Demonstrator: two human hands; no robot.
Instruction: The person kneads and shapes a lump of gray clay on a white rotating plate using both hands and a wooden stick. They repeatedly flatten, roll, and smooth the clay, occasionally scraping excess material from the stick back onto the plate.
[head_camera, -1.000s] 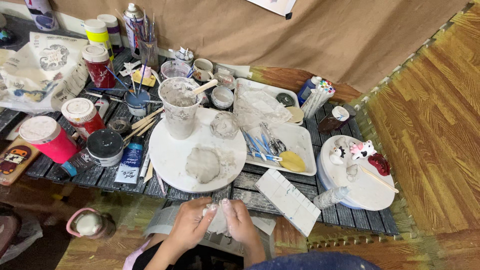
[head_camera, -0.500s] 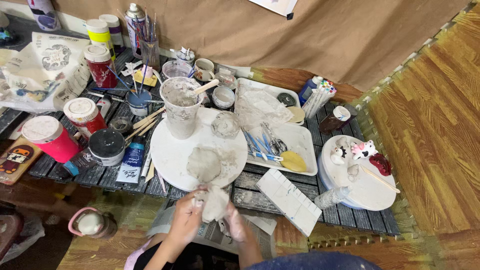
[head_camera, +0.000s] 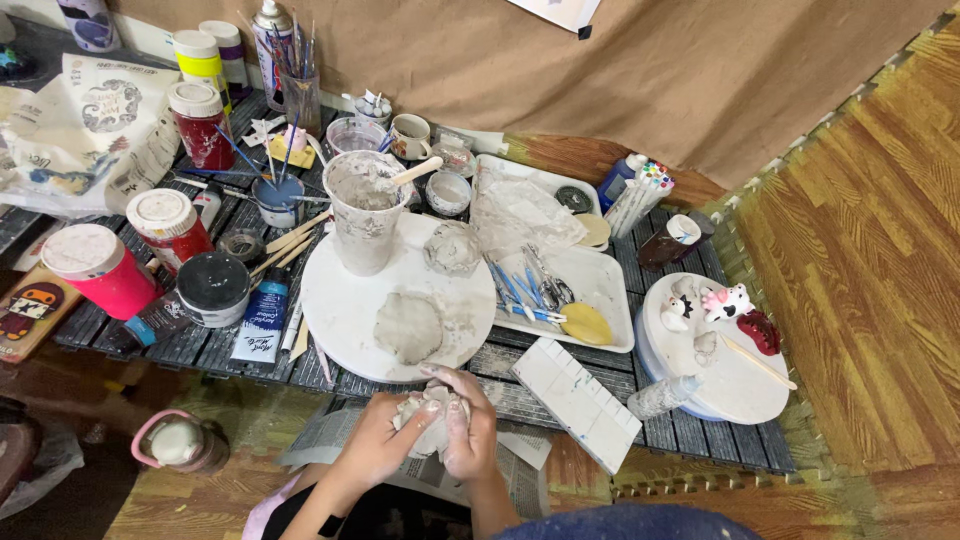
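In the head view, the left hand (head_camera: 375, 445) and the right hand (head_camera: 468, 432) meet just below the near edge of the dark slatted desk (head_camera: 200, 345), and both are closed around 1 pale grey lump of clay (head_camera: 430, 412), the fingers curled over it from 2 sides so that it sits pressed between the palms. The lump is held over the sheet of newspaper (head_camera: 515, 470) on the lap, which seems placed there to catch crumbs and wet marks. Just beyond the hands lies the round white work board (head_camera: 335, 310), and on it a flattened grey clay patch (head_camera: 408, 327), near enough to reach without leaning. At the far side of the board stands a clay-smeared white cup (head_camera: 362, 215) with a wooden stick in it, upright, probably for water or slip. To the right, a white rectangular tray (head_camera: 600, 285) keeps the blue-handled modelling tools (head_camera: 520, 295) and a yellow sponge (head_camera: 585, 323) together. The paint jars, such as the pink jar with white lid (head_camera: 95, 270), stand well apart at the left.
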